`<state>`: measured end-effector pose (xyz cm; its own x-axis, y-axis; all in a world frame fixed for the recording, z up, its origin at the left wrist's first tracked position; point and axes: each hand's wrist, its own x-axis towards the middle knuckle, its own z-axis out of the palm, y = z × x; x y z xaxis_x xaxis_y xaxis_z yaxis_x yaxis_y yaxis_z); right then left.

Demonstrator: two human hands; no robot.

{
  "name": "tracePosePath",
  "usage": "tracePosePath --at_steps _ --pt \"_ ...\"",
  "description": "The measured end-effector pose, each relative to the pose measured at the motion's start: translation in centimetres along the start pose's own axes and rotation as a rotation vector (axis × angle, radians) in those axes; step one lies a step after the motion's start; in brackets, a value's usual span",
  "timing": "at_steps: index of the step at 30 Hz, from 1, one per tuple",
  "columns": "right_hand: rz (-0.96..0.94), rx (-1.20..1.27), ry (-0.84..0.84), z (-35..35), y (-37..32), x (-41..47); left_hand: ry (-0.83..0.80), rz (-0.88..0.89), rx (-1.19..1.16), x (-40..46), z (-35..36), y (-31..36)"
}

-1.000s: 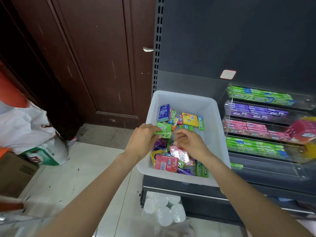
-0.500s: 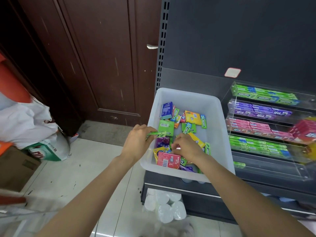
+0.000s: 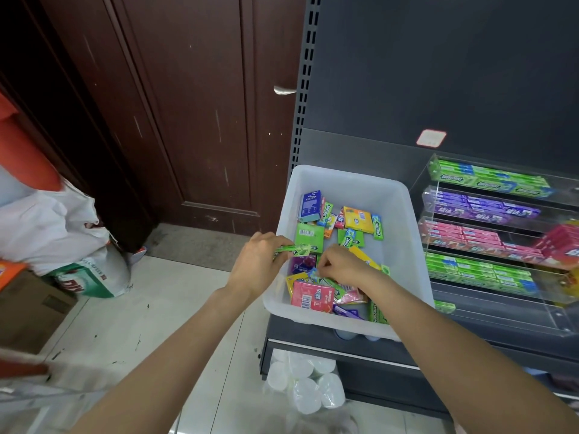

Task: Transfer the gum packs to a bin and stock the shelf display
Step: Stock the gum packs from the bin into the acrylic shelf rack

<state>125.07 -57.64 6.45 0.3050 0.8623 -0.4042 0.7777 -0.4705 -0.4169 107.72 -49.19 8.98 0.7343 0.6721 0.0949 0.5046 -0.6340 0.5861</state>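
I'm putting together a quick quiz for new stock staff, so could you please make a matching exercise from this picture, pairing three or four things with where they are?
Things:
1. green gum sticks
2. blue box
3. pink box
4. purple gum row

Places:
A. far left corner of the white bin
B. in the clear display, second tier from the top
C. held in the left hand
D. near edge of the bin, by the right hand

Pairs: 1-C, 2-A, 3-D, 4-B
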Motion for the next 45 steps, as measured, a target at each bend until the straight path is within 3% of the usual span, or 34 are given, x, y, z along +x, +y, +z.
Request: tracePosePath --at_steps 10,14,19,32,41,45 --pt "0.034 0.757 0.397 -3.2 0.6 -3.7 0.007 -0.012 -0.166 1.3 -0.4 2.3" --pt "0.008 0.952 0.519 -4.9 2.2 -6.6 0.062 -0.024 -0.299 1.5 0.2 5.9" --pt "0.029 1.088 0.639 -6.6 6.7 -11.0 0.021 0.037 -0.364 1.8 3.1 11.6" --pt "0.165 0.772 0.666 -6.2 23.5 -17.5 -0.041 0.050 -0.321 2.1 14.1 23.6" --pt "0.104 0.495 0.543 -3.4 25.9 -14.7 0.044 0.009 -0.239 1.8 15.2 23.8" --pt "0.060 0.284 0.394 -3.1 25.9 -13.9 0.058 -0.015 -0.254 2.1 14.9 23.2"
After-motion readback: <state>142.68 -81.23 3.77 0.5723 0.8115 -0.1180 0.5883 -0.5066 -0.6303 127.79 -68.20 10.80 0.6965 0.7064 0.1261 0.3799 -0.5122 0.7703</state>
